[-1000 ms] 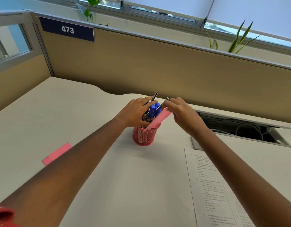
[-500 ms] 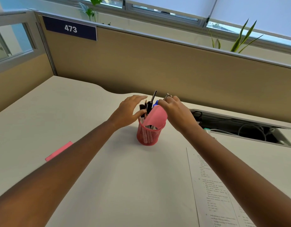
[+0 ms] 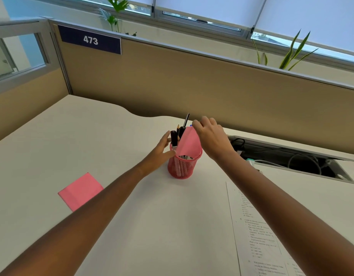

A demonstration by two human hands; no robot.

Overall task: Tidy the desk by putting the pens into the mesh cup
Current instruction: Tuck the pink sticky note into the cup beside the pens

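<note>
Head view: I count one red mesh cup [image 3: 183, 165] upright on the worktop [image 3: 152, 216], with at least four pens [image 3: 173, 138] standing in it; exact count unclear, some hidden. One pink sheet [image 3: 189, 142] also sticks out of the cup. Left hand [image 3: 159, 151] is at the cup's left side, fingers spread, grip released. Right hand [image 3: 212, 136] is over the cup's rim; I cannot tell its grip. Left of the cup: one pink pad [image 3: 80, 190]. Right of it: one printed paper [image 3: 257, 236].
</note>
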